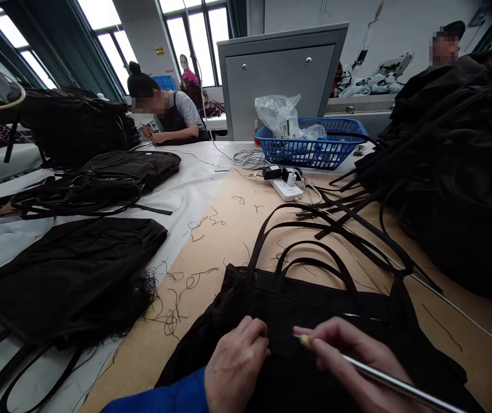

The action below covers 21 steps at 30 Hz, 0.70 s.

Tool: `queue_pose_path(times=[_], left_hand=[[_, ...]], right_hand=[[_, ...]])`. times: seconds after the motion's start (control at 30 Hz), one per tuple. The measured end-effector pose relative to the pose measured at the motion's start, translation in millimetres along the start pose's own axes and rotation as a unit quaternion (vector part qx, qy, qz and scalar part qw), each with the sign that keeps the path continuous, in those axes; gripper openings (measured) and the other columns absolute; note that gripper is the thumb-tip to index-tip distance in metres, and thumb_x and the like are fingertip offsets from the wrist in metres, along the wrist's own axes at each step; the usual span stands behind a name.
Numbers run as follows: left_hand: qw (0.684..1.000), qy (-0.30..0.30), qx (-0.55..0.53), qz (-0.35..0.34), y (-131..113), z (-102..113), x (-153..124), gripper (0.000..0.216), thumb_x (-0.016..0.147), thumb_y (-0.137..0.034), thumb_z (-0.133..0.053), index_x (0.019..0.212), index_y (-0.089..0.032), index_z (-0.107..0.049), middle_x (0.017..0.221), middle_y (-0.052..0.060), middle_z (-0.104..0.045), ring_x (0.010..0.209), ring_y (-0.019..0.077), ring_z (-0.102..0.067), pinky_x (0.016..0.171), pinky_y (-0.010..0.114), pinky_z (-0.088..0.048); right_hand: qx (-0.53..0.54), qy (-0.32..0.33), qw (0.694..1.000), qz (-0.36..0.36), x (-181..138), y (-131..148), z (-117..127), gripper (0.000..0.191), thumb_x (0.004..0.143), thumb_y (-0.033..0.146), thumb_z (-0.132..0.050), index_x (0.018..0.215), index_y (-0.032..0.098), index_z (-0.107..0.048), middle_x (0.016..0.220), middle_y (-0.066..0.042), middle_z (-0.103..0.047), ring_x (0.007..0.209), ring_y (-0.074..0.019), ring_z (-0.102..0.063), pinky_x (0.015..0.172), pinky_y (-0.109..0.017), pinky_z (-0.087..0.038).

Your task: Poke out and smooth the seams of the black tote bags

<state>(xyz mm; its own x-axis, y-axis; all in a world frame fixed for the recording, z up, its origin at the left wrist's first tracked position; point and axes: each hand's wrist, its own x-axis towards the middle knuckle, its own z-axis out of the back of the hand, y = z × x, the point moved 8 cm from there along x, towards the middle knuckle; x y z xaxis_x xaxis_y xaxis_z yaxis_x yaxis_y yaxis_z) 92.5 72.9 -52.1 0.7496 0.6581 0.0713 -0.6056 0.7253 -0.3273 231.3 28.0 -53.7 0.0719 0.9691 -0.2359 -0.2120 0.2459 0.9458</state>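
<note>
A black fabric bag (301,295) with long straps and two short handles lies flat in front of me. My left hand (237,361), in a blue sleeve, rests on its near left part. The fingers are curled in and closed against the cloth; their tips are hidden. Just to the right, my right hand (353,358) grips a slim metal pen-like tool (383,378) like a pencil. The tool's yellowish front end points left, with a fine tip close above the bag, between both hands. Whether the tip touches the fabric I cannot tell.
More black bags (69,275) lie on the left, and a tall black pile (456,189) rises at right. Loose thread clippings (177,292) litter the brown board (211,246). Beyond stand a white power strip (286,188) with cables and a blue basket (314,152). Co-workers sit farther back.
</note>
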Motion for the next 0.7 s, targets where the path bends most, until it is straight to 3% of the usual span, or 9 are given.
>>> queue_pose_path(times=[0.07,0.17,0.4,0.7], left_hand=[[1.0,0.009,-0.021,0.015,4.4,-0.7,-0.9,0.017,0.08,-0.001,-0.054,0.072,-0.015,-0.059,0.085,0.002,-0.062,0.077,0.0167,-0.06,0.062,0.025,-0.056],[0.999,0.018,-0.046,0.021,8.2,-0.1,-0.5,0.019,0.081,-0.001,-0.052,0.071,-0.016,-0.057,0.083,0.002,-0.06,0.076,0.0159,-0.059,0.061,0.024,-0.054],[0.995,0.004,-0.099,0.03,15.0,1.4,2.9,0.016,0.079,0.001,-0.051,0.074,-0.015,-0.052,0.076,0.001,-0.057,0.072,0.0153,-0.055,0.063,0.026,-0.051],[0.996,0.036,-0.066,0.043,15.1,-1.1,3.3,0.014,0.084,-0.003,-0.045,0.08,-0.016,-0.05,0.076,0.001,-0.056,0.071,0.0159,-0.055,0.063,0.027,-0.05]], right_hand=[[0.011,0.023,1.0,-0.012,9.8,-3.4,-21.0,0.032,0.086,0.052,-0.052,0.08,0.022,-0.062,0.08,-0.003,-0.067,0.08,-0.02,-0.064,0.069,-0.021,-0.052],[0.005,0.022,1.0,-0.018,17.7,-16.1,-33.4,0.034,0.087,0.053,-0.051,0.081,0.021,-0.061,0.083,-0.003,-0.067,0.081,-0.02,-0.064,0.069,-0.022,-0.05],[0.007,0.052,0.998,-0.02,16.5,-24.8,-36.2,0.03,0.09,0.05,-0.049,0.082,0.024,-0.06,0.092,-0.003,-0.068,0.114,-0.0205,-0.054,0.084,-0.017,-0.044],[-0.021,0.023,0.999,-0.041,16.0,-25.8,-34.7,0.031,0.084,0.052,-0.054,0.077,0.024,-0.065,0.107,-0.005,-0.068,0.109,-0.0222,-0.059,0.082,-0.018,-0.048]])
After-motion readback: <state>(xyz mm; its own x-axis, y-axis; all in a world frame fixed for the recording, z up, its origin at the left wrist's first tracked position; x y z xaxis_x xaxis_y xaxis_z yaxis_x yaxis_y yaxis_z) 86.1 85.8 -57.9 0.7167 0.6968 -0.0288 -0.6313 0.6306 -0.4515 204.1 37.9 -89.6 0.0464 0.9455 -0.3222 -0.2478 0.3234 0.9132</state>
